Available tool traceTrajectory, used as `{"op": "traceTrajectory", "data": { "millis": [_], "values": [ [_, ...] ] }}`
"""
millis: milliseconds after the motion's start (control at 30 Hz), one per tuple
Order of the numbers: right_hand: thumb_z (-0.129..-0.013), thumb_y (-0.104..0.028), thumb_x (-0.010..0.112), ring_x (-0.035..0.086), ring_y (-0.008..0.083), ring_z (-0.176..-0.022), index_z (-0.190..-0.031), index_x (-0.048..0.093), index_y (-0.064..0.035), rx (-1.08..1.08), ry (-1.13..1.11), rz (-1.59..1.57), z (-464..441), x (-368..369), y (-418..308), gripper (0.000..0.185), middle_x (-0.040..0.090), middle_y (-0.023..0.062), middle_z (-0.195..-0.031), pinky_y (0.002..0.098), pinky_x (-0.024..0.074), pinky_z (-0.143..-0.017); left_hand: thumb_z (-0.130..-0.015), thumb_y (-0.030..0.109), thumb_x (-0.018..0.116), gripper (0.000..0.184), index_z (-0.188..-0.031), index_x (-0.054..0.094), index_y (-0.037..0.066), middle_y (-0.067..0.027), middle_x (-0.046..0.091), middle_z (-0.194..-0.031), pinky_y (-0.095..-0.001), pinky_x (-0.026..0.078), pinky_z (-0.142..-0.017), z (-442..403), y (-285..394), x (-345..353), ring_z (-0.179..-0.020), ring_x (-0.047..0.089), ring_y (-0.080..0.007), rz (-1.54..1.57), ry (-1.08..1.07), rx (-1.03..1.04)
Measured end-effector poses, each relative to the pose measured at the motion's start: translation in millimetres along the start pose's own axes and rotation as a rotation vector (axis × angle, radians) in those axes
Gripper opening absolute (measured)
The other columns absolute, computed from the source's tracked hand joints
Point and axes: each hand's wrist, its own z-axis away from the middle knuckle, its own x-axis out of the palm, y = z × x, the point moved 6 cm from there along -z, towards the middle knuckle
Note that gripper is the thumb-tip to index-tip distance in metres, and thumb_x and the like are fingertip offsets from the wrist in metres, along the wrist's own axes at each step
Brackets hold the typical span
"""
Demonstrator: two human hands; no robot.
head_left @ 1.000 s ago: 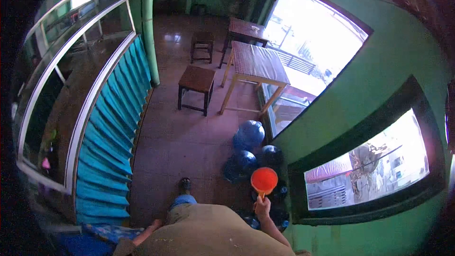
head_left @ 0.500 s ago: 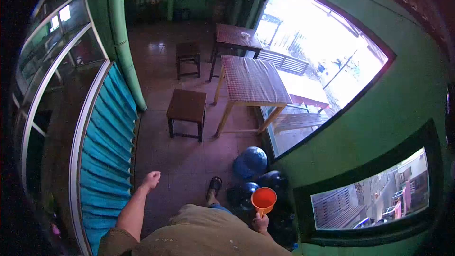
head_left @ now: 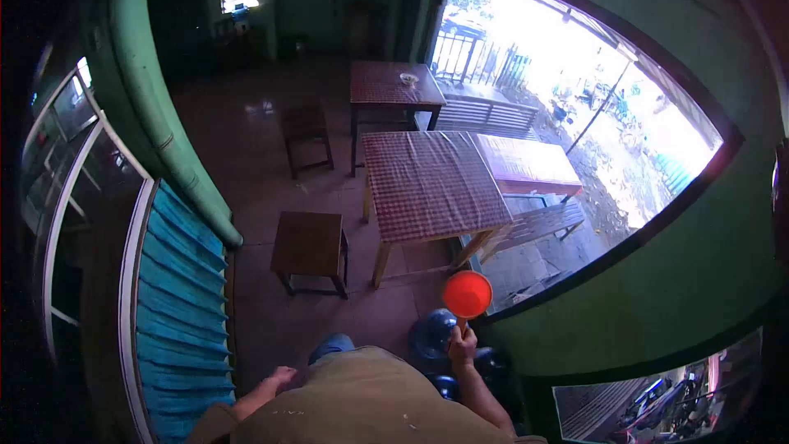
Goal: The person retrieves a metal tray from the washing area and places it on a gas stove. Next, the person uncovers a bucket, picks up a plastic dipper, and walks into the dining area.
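Note:
An orange water dipper [head_left: 468,294] is held up in front of me on the right, its round bowl facing the camera. My right hand [head_left: 463,347] is wrapped around its handle. Just below and to the left of the bowl, large blue water jugs [head_left: 433,334] stand on the floor, partly behind the hand. Low on the left, my left hand [head_left: 280,378] hangs beside my body with its fingers curled and nothing visible in them. The teal curtain [head_left: 181,296] is the thing nearest to it on that side.
A table with a red checked cloth [head_left: 431,185] stands ahead, with a wooden stool [head_left: 307,244] to its left. Farther back are a second table [head_left: 382,86] and another stool [head_left: 306,131]. A large window [head_left: 608,107] opens on the right; a green pipe [head_left: 156,107] runs along the left.
The table and stool are nearer in the view. My right hand has raised the dipper upward and slightly right. My left hand has dropped lower, closer to my body.

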Motion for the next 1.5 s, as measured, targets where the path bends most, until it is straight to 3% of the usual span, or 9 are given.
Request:
{"op": "traceTrajectory", "data": {
  "millis": [233, 467, 533, 767, 867, 1200, 1400, 1467, 1500],
  "values": [
    [-0.084, -0.020, 0.051, 0.044, 0.0097, -0.040, -0.075, 0.044, -0.0054, 0.080, -0.044, -0.194, -72.9, 64.5, -94.5, 0.019, 0.043, 0.0014, -0.051, 0.0250, 0.0347, -0.035, -0.082, 0.037, 0.051, 0.031, -0.095, 0.062, 0.011, -0.0061, 0.058, -0.074, -0.0390, 0.045, -0.056, -78.4, 71.3, -55.6, -0.065, 0.053, -0.0183, -0.152, -0.061, -0.151],
    [-0.084, -0.020, 0.051, 0.044, 0.0100, -0.041, -0.076, 0.045, -0.0047, 0.092, 0.032, -0.133, -142.8, 105.0, -104.6, 0.018, 0.045, 0.0010, -0.054, 0.0241, 0.0346, -0.037, -0.083, 0.038, 0.049, 0.031, -0.095, 0.061, 0.012, -0.0088, 0.062, -0.082, -0.0392, 0.046, -0.066, -203.8, 287.0, -120.8, -0.078, 0.058, -0.0195, -0.164, -0.088, -0.051],
    [-0.084, -0.020, 0.051, 0.044, 0.0097, -0.041, -0.076, 0.044, -0.0046, 0.082, 0.040, -0.109, -168.5, 110.2, -104.1, 0.018, 0.045, 0.0012, -0.054, 0.0240, 0.0345, -0.037, -0.082, 0.036, 0.049, 0.029, -0.093, 0.060, 0.011, -0.0107, 0.063, -0.085, -0.0371, 0.046, -0.070, -230.0, 367.4, -130.6, -0.081, 0.060, -0.0227, -0.342, -0.021, 0.335],
    [-0.082, -0.021, 0.053, 0.047, 0.0097, -0.044, -0.082, 0.047, -0.0027, 0.182, 0.014, -0.183, -226.1, 129.8, -128.6, 0.019, 0.048, 0.0020, -0.056, 0.0240, 0.0378, -0.040, -0.078, 0.035, 0.050, 0.044, -0.110, 0.055, 0.005, -0.0138, 0.058, -0.105, -0.0355, 0.041, -0.089, -226.0, 578.2, -123.6, -0.101, 0.053, -0.0291, -0.445, -0.117, 0.580],
    [-0.082, -0.021, 0.054, 0.048, 0.0097, -0.046, -0.082, 0.048, -0.0028, 0.172, -0.025, -0.095, -263.0, 126.6, -110.0, 0.020, 0.050, 0.0024, -0.059, 0.0237, 0.0389, -0.042, -0.078, 0.035, 0.050, 0.047, -0.111, 0.053, 0.002, -0.0159, 0.055, -0.111, -0.0355, 0.039, -0.092, -243.4, 602.2, -96.0, -0.106, 0.050, -0.0284, -0.532, -0.105, 0.735],
    [-0.081, -0.017, 0.053, 0.047, 0.0085, -0.054, -0.077, 0.050, -0.0018, 0.042, -0.182, 0.065, -379.3, 99.1, -157.8, 0.016, 0.051, 0.0013, -0.062, 0.0247, 0.0391, -0.048, -0.077, 0.045, 0.053, 0.066, -0.129, 0.034, 0.009, -0.0273, 0.027, -0.132, -0.0385, 0.035, -0.095, -248.9, 585.7, -30.3, -0.117, 0.037, -0.0388, -0.756, -0.152, 0.474],
    [-0.081, -0.019, 0.054, 0.052, 0.0116, -0.051, -0.081, 0.051, -0.0006, -0.066, -0.200, 0.266, -454.6, 85.1, -127.3, 0.019, 0.052, 0.0029, -0.060, 0.0268, 0.0408, -0.045, -0.077, 0.046, 0.050, 0.071, -0.130, 0.032, 0.003, -0.0269, 0.042, -0.122, -0.0381, 0.031, -0.098, -264.7, 600.8, -31.1, -0.116, 0.038, -0.0400, -0.712, -0.135, 0.396],
    [-0.079, -0.024, 0.057, 0.058, 0.0222, -0.072, -0.089, 0.052, 0.0018, 0.051, -0.269, 0.393, -459.6, 89.1, -139.1, 0.028, 0.059, 0.0151, -0.078, 0.0344, 0.0440, -0.066, -0.077, 0.046, 0.049, 0.069, -0.129, 0.033, 0.003, -0.0258, 0.044, -0.121, -0.0378, 0.029, -0.100, -256.0, 607.4, -33.7, -0.115, 0.040, -0.0388, -0.503, -0.147, 0.349],
    [-0.079, -0.023, 0.057, 0.058, 0.0262, -0.073, -0.088, 0.051, 0.0015, -0.010, -0.287, 0.444, -463.1, 92.4, -147.8, 0.026, 0.058, 0.0169, -0.079, 0.0357, 0.0439, -0.066, -0.077, 0.046, 0.049, 0.068, -0.129, 0.034, 0.004, -0.0265, 0.046, -0.118, -0.0409, 0.025, -0.101, -257.8, 605.4, -30.2, -0.113, 0.041, -0.0400, -0.548, -0.149, 0.342]
  ]
}}
